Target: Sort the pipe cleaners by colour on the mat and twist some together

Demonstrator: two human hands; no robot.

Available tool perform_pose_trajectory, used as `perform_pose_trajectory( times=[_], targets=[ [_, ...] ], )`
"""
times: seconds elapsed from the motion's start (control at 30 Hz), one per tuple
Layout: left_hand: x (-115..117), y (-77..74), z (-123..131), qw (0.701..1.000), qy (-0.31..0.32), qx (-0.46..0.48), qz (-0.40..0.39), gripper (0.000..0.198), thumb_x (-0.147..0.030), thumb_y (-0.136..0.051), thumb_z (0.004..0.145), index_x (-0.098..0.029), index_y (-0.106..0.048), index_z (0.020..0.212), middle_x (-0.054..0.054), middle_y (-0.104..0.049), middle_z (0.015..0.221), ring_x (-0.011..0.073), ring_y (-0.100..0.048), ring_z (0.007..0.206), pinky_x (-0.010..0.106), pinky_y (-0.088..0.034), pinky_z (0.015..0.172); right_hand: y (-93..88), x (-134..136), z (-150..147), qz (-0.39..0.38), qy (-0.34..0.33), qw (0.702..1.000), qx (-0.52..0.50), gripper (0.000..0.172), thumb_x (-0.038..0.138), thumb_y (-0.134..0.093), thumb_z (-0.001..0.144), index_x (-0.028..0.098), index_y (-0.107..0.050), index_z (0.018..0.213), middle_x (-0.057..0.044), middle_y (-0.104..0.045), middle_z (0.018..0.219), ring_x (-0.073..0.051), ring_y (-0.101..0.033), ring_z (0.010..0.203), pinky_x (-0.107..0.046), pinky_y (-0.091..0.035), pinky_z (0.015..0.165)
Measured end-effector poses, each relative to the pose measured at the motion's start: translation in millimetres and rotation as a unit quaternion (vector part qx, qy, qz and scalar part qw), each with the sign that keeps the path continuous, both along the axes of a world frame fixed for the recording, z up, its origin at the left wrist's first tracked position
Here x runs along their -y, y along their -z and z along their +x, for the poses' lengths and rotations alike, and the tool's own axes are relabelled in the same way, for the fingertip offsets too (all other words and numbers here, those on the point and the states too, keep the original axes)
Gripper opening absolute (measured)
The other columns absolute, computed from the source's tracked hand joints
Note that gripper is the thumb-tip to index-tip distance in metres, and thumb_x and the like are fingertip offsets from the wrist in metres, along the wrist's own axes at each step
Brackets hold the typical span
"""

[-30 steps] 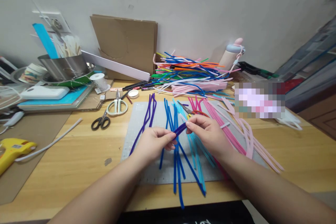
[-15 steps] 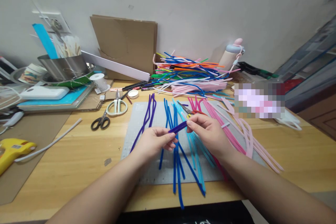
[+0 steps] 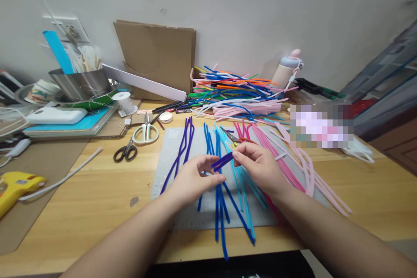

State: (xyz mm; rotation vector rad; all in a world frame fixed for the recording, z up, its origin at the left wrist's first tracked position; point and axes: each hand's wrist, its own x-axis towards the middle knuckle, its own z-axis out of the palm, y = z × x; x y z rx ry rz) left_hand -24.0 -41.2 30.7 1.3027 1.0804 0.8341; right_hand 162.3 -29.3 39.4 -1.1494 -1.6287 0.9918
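Observation:
Short purple pipe cleaners (image 3: 222, 161) lie side by side, pinched at their right end by my right hand (image 3: 259, 163). My left hand (image 3: 198, 179) is at their left end with thumb and fingers parted; whether a fingertip touches them I cannot tell. Beneath both hands, on a grey cutting mat (image 3: 192, 219), are long purple pipe cleaners (image 3: 185, 145), blue pipe cleaners (image 3: 217, 213), light blue pipe cleaners (image 3: 244, 195) and pink pipe cleaners (image 3: 276, 158). Pliers (image 3: 233, 139) with red and yellow handles lie just behind my right hand, partly hidden by it.
Light-handled scissors (image 3: 145, 132) and black-handled scissors (image 3: 125, 153) lie left of the mat. A yellow glue gun (image 3: 16, 186) is at far left. Behind the mat are a heap of coloured pipe cleaners (image 3: 237, 91), a cardboard sheet (image 3: 156, 56) and a bottle (image 3: 285, 71).
My left thumb and fingers have opened away from the short purple pipe cleaners, whose left ends now show slightly spread. My right hand keeps its pinch in nearly the same place.

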Motion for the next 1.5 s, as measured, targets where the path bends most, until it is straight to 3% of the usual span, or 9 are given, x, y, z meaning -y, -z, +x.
perform_pose_trajectory(
  times=[0.17,0.37,0.53,0.73,0.97,1.07,1.23,1.37,1.5],
  targets=[
    [1.0,4.2,-0.4,0.998,-0.008,-0.041,0.053,0.035,-0.038,-0.063,0.076,-0.014,-0.062,0.101,0.008,-0.064,0.09,0.0167,-0.059,0.077,0.03,-0.046,0.071,-2.5,8.5,-4.4,0.021,-0.033,0.996,0.082,0.02,0.03,-0.052,0.083,0.018,-0.056,0.069,0.0,-0.055,0.063,-0.014,-0.051,0.062,-0.025,-0.039,0.059],
    [1.4,4.0,-1.9,0.996,0.019,-0.041,0.072,0.016,-0.023,-0.064,0.072,-0.017,-0.063,0.087,0.001,-0.062,0.076,0.0136,-0.054,0.068,0.025,-0.042,0.063,4.3,11.0,-10.5,0.057,-0.081,0.982,0.159,0.022,0.03,-0.05,0.087,0.019,-0.058,0.069,0.0,-0.061,0.068,-0.015,-0.055,0.068,-0.026,-0.04,0.064],
    [-1.3,-2.4,-4.2,0.992,-0.023,-0.079,0.091,0.02,-0.019,-0.06,0.073,-0.019,-0.064,0.093,-0.002,-0.058,0.068,0.0112,-0.049,0.06,0.023,-0.038,0.057,0.7,4.0,-1.7,0.076,-0.098,0.964,0.237,0.02,0.033,-0.049,0.088,0.02,-0.06,0.098,0.0,-0.063,0.07,-0.015,-0.057,0.067,-0.027,-0.038,0.061],
    [-4.2,-12.5,-7.6,1.0,-0.014,0.002,-0.007,0.026,-0.028,-0.066,0.07,-0.017,-0.063,0.094,-0.004,-0.056,0.061,0.0084,-0.045,0.049,0.02,-0.034,0.048,-4.7,-1.8,11.6,0.24,-0.077,0.924,0.289,0.015,0.025,-0.048,0.09,0.02,-0.062,0.089,-0.004,-0.066,0.083,-0.017,-0.057,0.077,-0.03,-0.038,0.071],
    [-4.4,-9.2,-7.8,0.999,-0.029,-0.028,-0.029,0.023,-0.033,-0.068,0.069,-0.016,-0.067,0.084,-0.004,-0.054,0.052,0.0083,-0.046,0.047,0.02,-0.033,0.048,-4.7,1.6,11.2,0.34,-0.066,0.883,0.318,0.012,0.02,-0.051,0.087,0.02,-0.062,0.092,-0.004,-0.067,0.081,-0.018,-0.055,0.077,-0.034,-0.037,0.073],
    [-4.6,-11.5,-8.2,0.998,-0.055,0.002,-0.021,0.02,-0.032,-0.071,0.066,-0.015,-0.067,0.078,-0.004,-0.055,0.053,0.0076,-0.046,0.047,0.02,-0.034,0.049,-5.6,5.7,10.5,0.386,-0.03,0.869,0.308,0.019,0.018,-0.054,0.085,0.024,-0.06,0.102,-0.004,-0.067,0.093,-0.02,-0.056,0.087,-0.037,-0.038,0.079],
    [-7.5,-20.1,-16.6,0.979,-0.164,0.11,0.043,0.02,-0.032,-0.071,0.069,-0.015,-0.065,0.077,0.002,-0.067,0.071,0.0071,-0.049,0.051,0.019,-0.036,0.049,-3.5,19.2,11.5,0.489,0.135,0.838,0.201,0.041,0.017,-0.06,0.077,0.034,-0.05,0.114,-0.006,-0.056,0.115,-0.027,-0.052,0.106,-0.046,-0.039,0.089],
    [-10.1,-22.6,-22.6,0.967,-0.191,0.159,0.066,0.018,-0.029,-0.07,0.071,-0.015,-0.063,0.079,0.002,-0.069,0.075,0.0059,-0.049,0.05,0.018,-0.037,0.048,2.7,18.2,-2.0,0.384,-0.068,0.887,0.247,0.025,0.015,-0.051,0.084,0.027,-0.053,0.105,-0.006,-0.062,0.099,-0.021,-0.056,0.092,-0.038,-0.043,0.08],
    [-10.2,-21.4,-23.9,0.968,-0.185,0.157,0.063,0.018,-0.029,-0.071,0.071,-0.015,-0.063,0.079,0.001,-0.068,0.072,0.0053,-0.048,0.049,0.018,-0.037,0.048,13.1,8.8,-27.7,0.302,-0.249,0.845,0.364,0.017,0.022,-0.048,0.089,0.024,-0.059,0.101,-0.003,-0.063,0.106,-0.02,-0.053,0.096,-0.037,-0.038,0.081]
  ],
)
